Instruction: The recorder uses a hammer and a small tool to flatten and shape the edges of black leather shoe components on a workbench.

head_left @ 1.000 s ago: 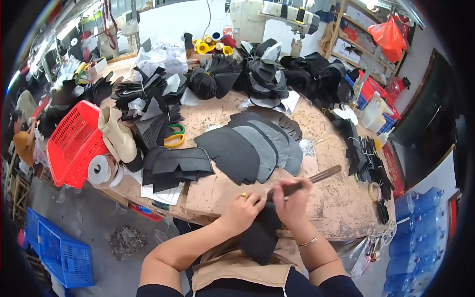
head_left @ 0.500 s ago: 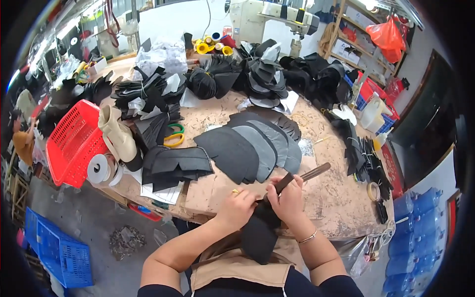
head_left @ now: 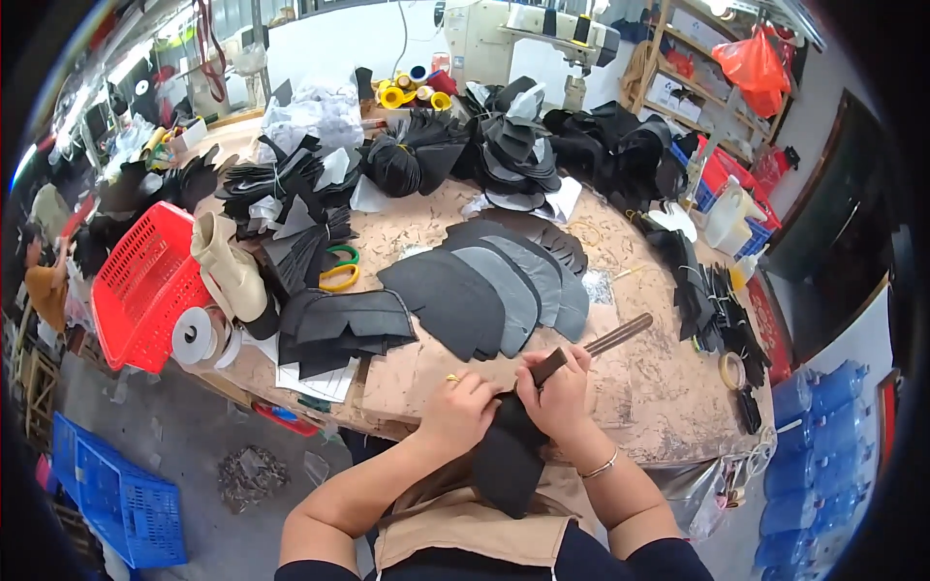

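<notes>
below, left hand (head_left: 458, 412) and right hand (head_left: 559, 395) both grip one black leather piece (head_left: 506, 463); right also clasps one tool (head_left: 591, 347).

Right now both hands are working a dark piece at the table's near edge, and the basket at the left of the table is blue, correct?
Not quite. The head view shows the basket at the left of the table is red; a blue crate sits on the floor below. The rest holds: left hand and right hand work the dark piece at the near edge.
</notes>
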Demonstrator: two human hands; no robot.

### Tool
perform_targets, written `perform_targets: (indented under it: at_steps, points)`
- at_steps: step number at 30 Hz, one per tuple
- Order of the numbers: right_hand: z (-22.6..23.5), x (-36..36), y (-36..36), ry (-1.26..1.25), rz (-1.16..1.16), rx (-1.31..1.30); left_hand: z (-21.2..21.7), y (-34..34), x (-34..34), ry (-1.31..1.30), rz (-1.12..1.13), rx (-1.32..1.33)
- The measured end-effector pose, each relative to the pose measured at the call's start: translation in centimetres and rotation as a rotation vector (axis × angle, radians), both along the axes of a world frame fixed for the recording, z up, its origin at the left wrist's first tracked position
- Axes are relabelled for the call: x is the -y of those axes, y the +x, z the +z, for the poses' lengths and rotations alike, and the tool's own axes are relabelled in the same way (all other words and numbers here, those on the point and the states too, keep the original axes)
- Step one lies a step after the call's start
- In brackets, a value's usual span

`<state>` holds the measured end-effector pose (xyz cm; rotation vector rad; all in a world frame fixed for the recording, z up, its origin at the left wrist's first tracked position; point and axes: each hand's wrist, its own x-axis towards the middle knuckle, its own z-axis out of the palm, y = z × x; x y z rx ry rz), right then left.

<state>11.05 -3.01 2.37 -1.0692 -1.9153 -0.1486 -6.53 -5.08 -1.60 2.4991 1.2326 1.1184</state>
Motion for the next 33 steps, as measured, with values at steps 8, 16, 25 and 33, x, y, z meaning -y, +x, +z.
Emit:
perform_targets:
  at_steps: [8, 16, 25, 33]
  points:
    - [2.4, 0.5, -0.3, -0.027, 0.006, -0.068, 0.6, 0.0, 1.0, 0.173, 0.074, -0.322]
    - [1.6, 0.8, -0.2, -0.007, 0.023, -0.083, 0.7, 0.2, 1.2, 0.185, 0.083, -0.346]
    - [-0.2, -0.1, -0.4, -0.044, 0.049, 0.007, 0.8, -0.3, 1.5, 0.02, 0.116, 0.005]
    - [1.2, 0.6, -1.2, -0.064, 0.036, 0.033, 1.2, 0.6, 2.1, 0.187, 0.141, -0.418]
